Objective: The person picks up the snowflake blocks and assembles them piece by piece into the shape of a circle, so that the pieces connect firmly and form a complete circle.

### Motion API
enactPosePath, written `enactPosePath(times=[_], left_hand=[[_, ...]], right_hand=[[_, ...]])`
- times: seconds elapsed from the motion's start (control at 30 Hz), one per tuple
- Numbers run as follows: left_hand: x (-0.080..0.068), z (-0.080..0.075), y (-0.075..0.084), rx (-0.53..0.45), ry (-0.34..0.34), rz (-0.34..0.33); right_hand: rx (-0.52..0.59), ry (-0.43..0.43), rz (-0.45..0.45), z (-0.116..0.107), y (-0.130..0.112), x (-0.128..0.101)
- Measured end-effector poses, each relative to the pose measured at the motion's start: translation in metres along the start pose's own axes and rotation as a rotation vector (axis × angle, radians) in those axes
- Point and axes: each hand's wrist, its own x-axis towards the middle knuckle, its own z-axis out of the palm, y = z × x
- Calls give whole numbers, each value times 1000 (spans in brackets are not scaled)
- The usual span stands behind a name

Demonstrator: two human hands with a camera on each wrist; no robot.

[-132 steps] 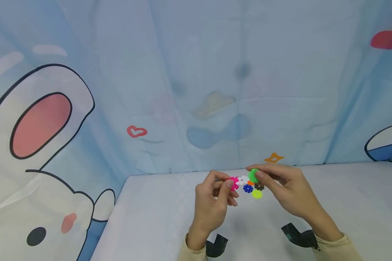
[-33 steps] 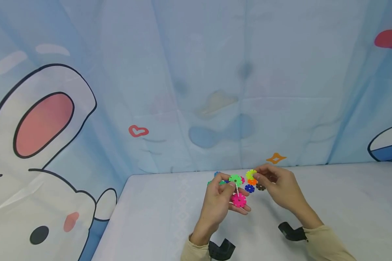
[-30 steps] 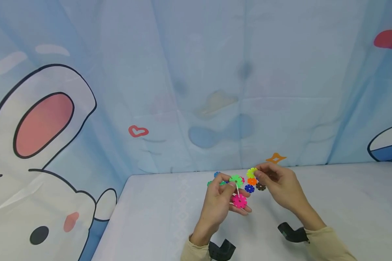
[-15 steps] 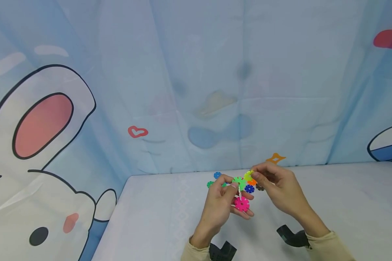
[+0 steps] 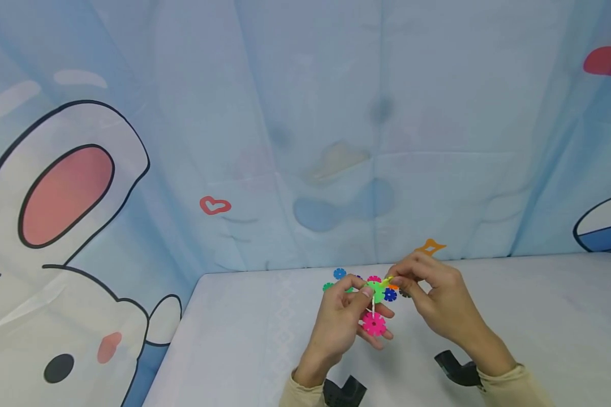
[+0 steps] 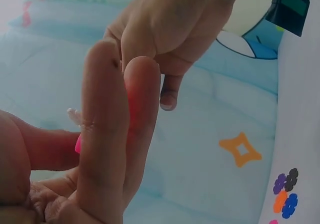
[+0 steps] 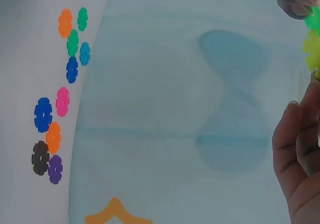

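Centrally, lower frame: left hand [image 5: 342, 320] pinching joined green, white and pink discs [image 5: 374, 308]; right hand [image 5: 434, 298] pinching yellow-green disc [image 5: 387, 281] against them; loose discs [image 5: 340, 274] behind.

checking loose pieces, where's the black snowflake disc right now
In the right wrist view, the black disc lies on the table at lower left, beside a purple disc and below an orange disc.

Both arms are in pale beige long sleeves [image 5: 509, 387] that end right at the wrists, hands bare. Each wrist has a black angular camera mount [image 5: 455, 367] strapped on, the right one maybe with a small green patch, hard to tell.
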Motion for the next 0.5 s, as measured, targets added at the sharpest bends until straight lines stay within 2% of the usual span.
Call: enactPosePath(times=[0.27, 0.5], left_hand=[[0, 1, -2, -27, 3, 22], [1, 1, -3, -61, -11, -3]], right_hand=[[41, 16, -17, 5, 2, -1], [59, -2, -1, 9, 5, -3]])
